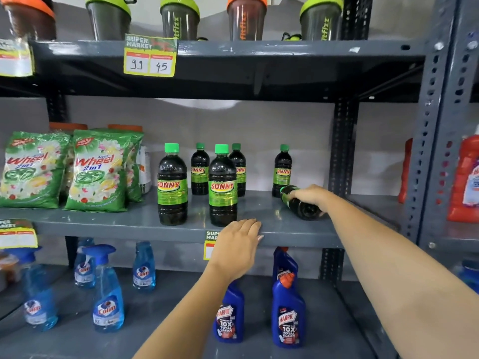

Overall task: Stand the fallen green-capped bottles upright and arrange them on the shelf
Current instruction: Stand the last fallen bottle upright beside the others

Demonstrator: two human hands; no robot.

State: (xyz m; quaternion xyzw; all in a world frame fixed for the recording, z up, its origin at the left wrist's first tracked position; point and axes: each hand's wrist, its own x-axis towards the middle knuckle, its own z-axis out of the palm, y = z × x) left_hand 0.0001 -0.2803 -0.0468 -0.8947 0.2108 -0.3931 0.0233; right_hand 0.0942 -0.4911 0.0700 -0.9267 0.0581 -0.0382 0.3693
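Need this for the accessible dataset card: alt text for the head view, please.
The right hand grips a fallen green-capped bottle lying on the grey middle shelf, beside five upright ones. The left hand rests open on the shelf's front edge; detergent bags stand at the left.

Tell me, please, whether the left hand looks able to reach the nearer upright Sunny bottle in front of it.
Probably yes: the left hand rests on the shelf edge just below the front Sunny bottle, with nothing between them.
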